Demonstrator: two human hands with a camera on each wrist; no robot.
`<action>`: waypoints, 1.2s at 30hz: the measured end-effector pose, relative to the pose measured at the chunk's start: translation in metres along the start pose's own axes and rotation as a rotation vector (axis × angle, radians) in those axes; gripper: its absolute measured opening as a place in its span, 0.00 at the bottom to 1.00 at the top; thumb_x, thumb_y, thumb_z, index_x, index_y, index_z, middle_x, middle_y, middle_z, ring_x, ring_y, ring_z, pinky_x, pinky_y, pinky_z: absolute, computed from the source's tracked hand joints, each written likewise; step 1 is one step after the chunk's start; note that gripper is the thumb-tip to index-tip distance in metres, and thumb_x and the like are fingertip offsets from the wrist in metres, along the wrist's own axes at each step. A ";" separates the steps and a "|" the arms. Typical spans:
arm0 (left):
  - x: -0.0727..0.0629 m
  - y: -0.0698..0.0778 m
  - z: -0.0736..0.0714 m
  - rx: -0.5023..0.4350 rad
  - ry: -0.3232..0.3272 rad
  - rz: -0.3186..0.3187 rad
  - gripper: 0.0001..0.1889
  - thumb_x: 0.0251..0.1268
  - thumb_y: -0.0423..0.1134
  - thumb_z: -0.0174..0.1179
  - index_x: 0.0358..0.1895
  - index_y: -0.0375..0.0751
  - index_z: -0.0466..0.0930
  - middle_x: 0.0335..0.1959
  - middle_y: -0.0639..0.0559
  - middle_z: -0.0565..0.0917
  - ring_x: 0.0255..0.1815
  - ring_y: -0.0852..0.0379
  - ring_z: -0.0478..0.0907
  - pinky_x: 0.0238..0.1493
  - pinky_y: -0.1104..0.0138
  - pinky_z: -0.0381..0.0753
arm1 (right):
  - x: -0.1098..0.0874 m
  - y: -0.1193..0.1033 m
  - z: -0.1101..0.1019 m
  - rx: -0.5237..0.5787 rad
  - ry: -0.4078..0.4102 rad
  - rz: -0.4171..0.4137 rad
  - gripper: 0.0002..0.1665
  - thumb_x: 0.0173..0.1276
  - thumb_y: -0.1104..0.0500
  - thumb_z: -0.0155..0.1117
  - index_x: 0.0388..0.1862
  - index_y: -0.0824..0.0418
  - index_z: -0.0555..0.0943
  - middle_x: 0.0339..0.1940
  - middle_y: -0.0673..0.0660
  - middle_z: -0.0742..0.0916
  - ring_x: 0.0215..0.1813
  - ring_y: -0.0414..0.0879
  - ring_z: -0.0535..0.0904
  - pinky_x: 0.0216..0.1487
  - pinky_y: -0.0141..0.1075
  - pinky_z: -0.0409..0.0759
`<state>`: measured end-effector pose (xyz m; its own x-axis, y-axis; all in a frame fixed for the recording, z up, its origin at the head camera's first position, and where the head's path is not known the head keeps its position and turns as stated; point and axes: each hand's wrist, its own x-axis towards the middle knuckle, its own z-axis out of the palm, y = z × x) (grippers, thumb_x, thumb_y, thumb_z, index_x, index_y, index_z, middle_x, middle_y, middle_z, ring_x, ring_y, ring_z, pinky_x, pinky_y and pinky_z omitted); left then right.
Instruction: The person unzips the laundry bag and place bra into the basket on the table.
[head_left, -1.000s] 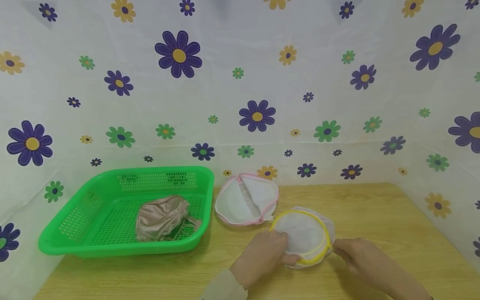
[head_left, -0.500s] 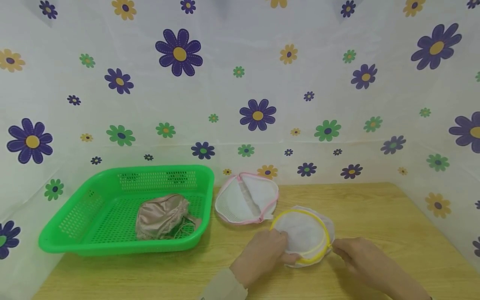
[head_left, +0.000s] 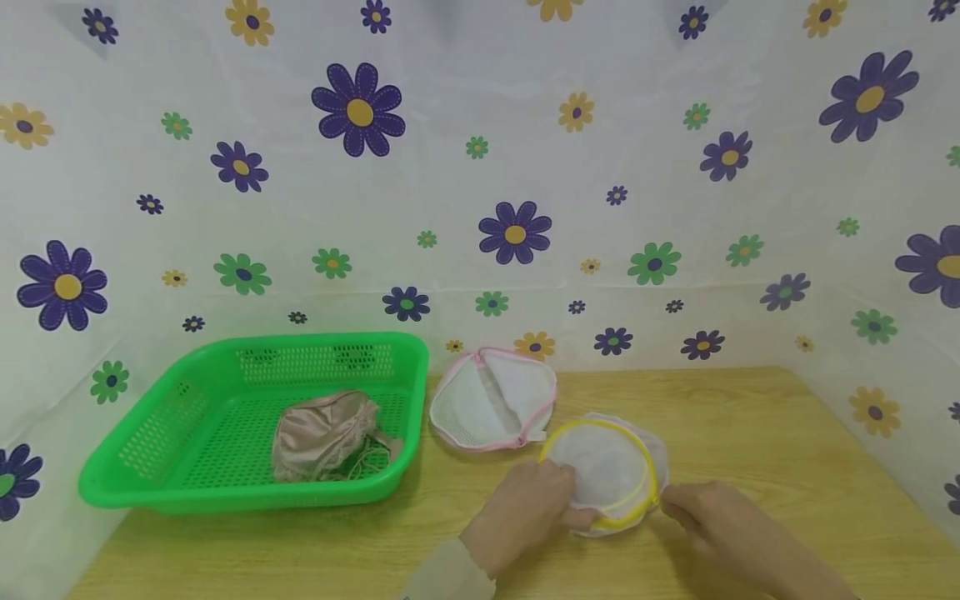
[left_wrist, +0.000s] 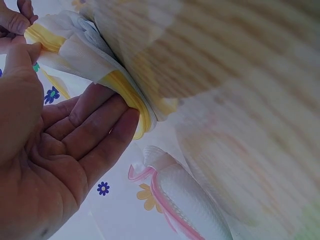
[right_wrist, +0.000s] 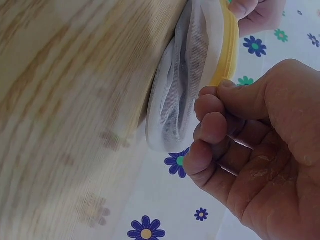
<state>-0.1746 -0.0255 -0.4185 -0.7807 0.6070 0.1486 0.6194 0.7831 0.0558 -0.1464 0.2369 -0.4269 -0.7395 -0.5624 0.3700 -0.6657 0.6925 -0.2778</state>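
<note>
A round white mesh laundry bag (head_left: 609,457) with a yellow zipper rim lies on the wooden table in front of me. My left hand (head_left: 523,507) holds its near left edge, thumb on top and fingers under the yellow trim, as the left wrist view shows. At the right side of the rim, my right hand (head_left: 720,515) pinches the zipper pull between thumb and index finger; the pull itself is mostly hidden by the fingertips. In the right wrist view the yellow zipper (right_wrist: 230,47) runs up from that pinch, beside folded grey-white mesh (right_wrist: 175,95).
Behind the bag lies another mesh laundry bag (head_left: 468,408) with pink trim. A green plastic basket (head_left: 255,498) stands at left, holding a beige satin bra (head_left: 318,433) with lace. A flower-printed sheet (head_left: 442,192) surrounds the table (head_left: 765,442) at the back and sides.
My right hand has slid a little toward me and to the left along the yellow rim with the zipper pull. The left hand keeps its place on the bag.
</note>
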 end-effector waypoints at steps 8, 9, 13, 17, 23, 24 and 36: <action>0.000 0.000 0.002 -0.004 0.004 0.002 0.23 0.66 0.63 0.62 0.28 0.46 0.79 0.18 0.59 0.69 0.18 0.63 0.63 0.22 0.70 0.68 | 0.000 -0.002 -0.002 0.015 -0.052 0.042 0.20 0.67 0.70 0.63 0.23 0.50 0.70 0.19 0.35 0.63 0.23 0.25 0.55 0.23 0.24 0.63; 0.000 0.000 0.002 0.000 0.005 0.003 0.23 0.66 0.63 0.62 0.28 0.46 0.79 0.18 0.59 0.70 0.18 0.63 0.64 0.22 0.70 0.69 | 0.000 -0.003 -0.003 0.018 -0.055 0.047 0.20 0.68 0.70 0.63 0.23 0.50 0.70 0.19 0.35 0.63 0.23 0.25 0.55 0.23 0.24 0.63; 0.000 0.000 0.002 0.021 0.010 0.007 0.24 0.66 0.64 0.61 0.29 0.45 0.80 0.19 0.59 0.72 0.18 0.63 0.65 0.23 0.70 0.72 | 0.000 -0.004 -0.004 0.020 -0.067 0.062 0.20 0.69 0.69 0.63 0.23 0.49 0.70 0.19 0.35 0.63 0.23 0.25 0.57 0.23 0.24 0.64; 0.000 0.001 0.001 0.032 0.012 0.003 0.25 0.66 0.65 0.61 0.29 0.45 0.80 0.19 0.58 0.72 0.18 0.64 0.65 0.22 0.70 0.71 | 0.000 -0.006 -0.005 0.016 -0.099 0.082 0.20 0.68 0.70 0.63 0.23 0.49 0.70 0.19 0.35 0.63 0.24 0.26 0.57 0.25 0.25 0.64; 0.000 0.001 0.002 0.025 0.007 -0.003 0.25 0.66 0.65 0.61 0.28 0.46 0.79 0.19 0.58 0.72 0.18 0.63 0.64 0.21 0.70 0.69 | 0.000 -0.009 -0.006 0.009 -0.126 0.117 0.20 0.68 0.69 0.62 0.22 0.49 0.70 0.19 0.36 0.62 0.24 0.27 0.57 0.26 0.26 0.63; 0.000 0.001 0.001 0.026 0.007 -0.003 0.25 0.66 0.65 0.61 0.28 0.46 0.79 0.19 0.58 0.71 0.18 0.63 0.64 0.21 0.70 0.68 | 0.000 -0.010 -0.007 0.008 -0.135 0.125 0.20 0.68 0.69 0.63 0.22 0.49 0.70 0.19 0.36 0.62 0.24 0.27 0.58 0.26 0.26 0.63; -0.001 0.004 -0.001 -0.063 -0.030 -0.003 0.25 0.60 0.65 0.66 0.24 0.47 0.79 0.19 0.58 0.73 0.18 0.61 0.64 0.23 0.70 0.67 | -0.003 -0.001 0.000 -0.018 0.013 -0.003 0.24 0.63 0.72 0.65 0.21 0.49 0.66 0.20 0.34 0.60 0.24 0.25 0.54 0.24 0.22 0.60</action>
<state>-0.1717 -0.0231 -0.4173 -0.7840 0.6093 0.1191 0.6205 0.7753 0.1182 -0.1439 0.2382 -0.4274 -0.7358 -0.5591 0.3821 -0.6662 0.6988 -0.2603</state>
